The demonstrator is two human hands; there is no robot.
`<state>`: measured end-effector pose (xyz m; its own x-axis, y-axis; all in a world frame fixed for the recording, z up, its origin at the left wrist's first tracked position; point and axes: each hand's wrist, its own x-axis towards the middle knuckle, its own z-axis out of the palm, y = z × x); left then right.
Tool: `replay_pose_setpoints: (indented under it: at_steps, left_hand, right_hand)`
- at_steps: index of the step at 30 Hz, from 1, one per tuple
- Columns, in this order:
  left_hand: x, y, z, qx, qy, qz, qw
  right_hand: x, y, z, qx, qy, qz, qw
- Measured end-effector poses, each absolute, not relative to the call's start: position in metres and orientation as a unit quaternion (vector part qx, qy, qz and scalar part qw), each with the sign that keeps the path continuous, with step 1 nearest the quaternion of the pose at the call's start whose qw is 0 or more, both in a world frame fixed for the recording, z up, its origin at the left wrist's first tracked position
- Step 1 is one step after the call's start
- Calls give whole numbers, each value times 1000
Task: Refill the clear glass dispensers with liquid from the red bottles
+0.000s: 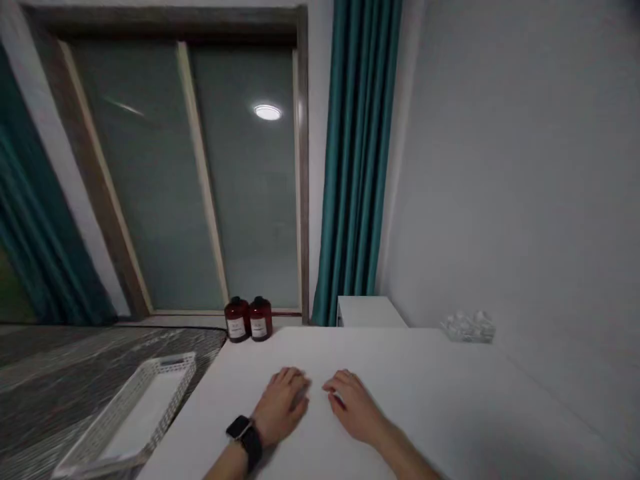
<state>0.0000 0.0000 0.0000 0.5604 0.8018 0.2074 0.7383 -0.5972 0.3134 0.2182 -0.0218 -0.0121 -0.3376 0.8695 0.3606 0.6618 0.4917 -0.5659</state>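
My left hand (283, 404) rests palm down on the white table (410, 387), a black watch (245, 437) on its wrist. Its fingers are loosely bent with the thumb apart, and nothing shows in it. To its right, separated by a narrow gap, my right hand (354, 405) also lies palm down on the table. Those fingers curve gently, the thumb is partly tucked below them, and no object is visible there. Two dark red-brown bottles (261, 320) with white labels stand side by side at the table's far left corner.
A white perforated basket (135, 413) sits left of the table on a grey patterned surface (30, 373). At the far right, a clear container (469, 327) with whitish contents stands near the wall. Behind the table are a white cabinet (369, 311) and a teal curtain (357, 167).
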Motion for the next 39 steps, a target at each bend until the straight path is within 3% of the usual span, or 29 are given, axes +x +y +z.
replay_pose_setpoints:
  at_steps: [22, 34, 39]
  left_hand:
    - [4, -12, 8, 882, 431, 158, 107]
    - [34, -11, 40, 899, 427, 34, 95]
    - [57, 4, 44, 921, 368, 39, 124]
  right_hand:
    - [224, -29, -5, -484, -799, 171, 314]
    - [234, -32, 5, -532, -742, 191, 359]
    - [257, -31, 9, -553, -728, 169, 369]
